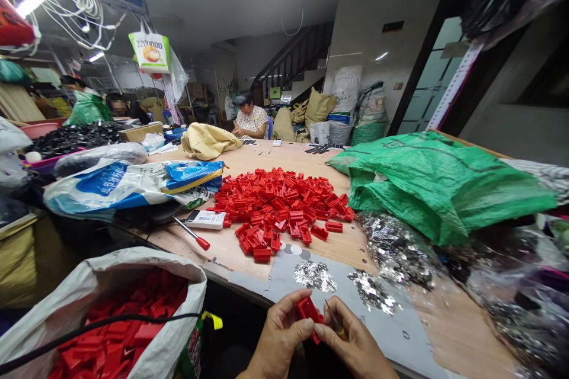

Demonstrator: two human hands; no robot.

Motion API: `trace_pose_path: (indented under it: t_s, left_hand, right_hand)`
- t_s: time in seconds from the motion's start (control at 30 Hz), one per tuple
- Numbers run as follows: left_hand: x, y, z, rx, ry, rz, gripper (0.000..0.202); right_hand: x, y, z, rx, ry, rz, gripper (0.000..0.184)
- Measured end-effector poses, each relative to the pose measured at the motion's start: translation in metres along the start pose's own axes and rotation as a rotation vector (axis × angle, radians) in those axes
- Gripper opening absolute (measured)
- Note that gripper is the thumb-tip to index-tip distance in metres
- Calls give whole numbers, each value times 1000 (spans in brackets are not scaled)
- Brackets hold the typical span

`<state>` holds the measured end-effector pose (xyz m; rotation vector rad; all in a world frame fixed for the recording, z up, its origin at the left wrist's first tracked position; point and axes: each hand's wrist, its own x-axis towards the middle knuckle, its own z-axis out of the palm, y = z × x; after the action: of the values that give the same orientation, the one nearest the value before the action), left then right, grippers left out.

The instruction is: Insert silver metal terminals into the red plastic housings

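At the bottom centre my left hand [279,337] is closed on a small red plastic clip [308,310], pinched between thumb and fingers. My right hand [355,343] touches the same clip and grips a thin pointed tool [332,320]. Beyond them, small piles of shiny metal pieces [315,275] lie on a grey mat [400,331]. Farther out, a big heap of red plastic clips [280,204] covers the wooden table [267,160].
A white sack [146,272] full of red clips stands at lower left. A green bag [435,183] and a clear bag of metal pieces [395,243] sit to the right. A red-handled screwdriver [192,234], a white remote-like device [205,219] and blue-white bags [128,183] lie left. People sit at the far end.
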<state>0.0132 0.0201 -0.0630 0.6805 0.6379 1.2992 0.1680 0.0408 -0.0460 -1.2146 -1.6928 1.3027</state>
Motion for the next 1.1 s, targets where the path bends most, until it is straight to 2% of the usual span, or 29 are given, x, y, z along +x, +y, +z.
trace_pose_path:
  t_s: [0.4,0.5,0.6,0.77,0.9,1.1]
  left_hand:
    - [8,1,-3,179,-99,109,39]
    - [14,5,-8,327,-92,166,36]
    - [21,12,-17,572,-47,234,35]
    - [30,23,-31,977,-7,265,39]
    - [36,24,-39,1127,-38,287,44]
    - [39,22,-44,1160,-108,320,46]
  right_hand:
    - [7,11,-7,-137,32,-28,29]
    - [6,12,-11,-207,77,-41,31]
    - [7,12,-16,-299,121,-72,32]
    - [8,9,-17,-463,125,-114,32]
    - [9,4,-13,-489,103,-76,29]
    - [12,-1,-5,-511,47,-100,22]
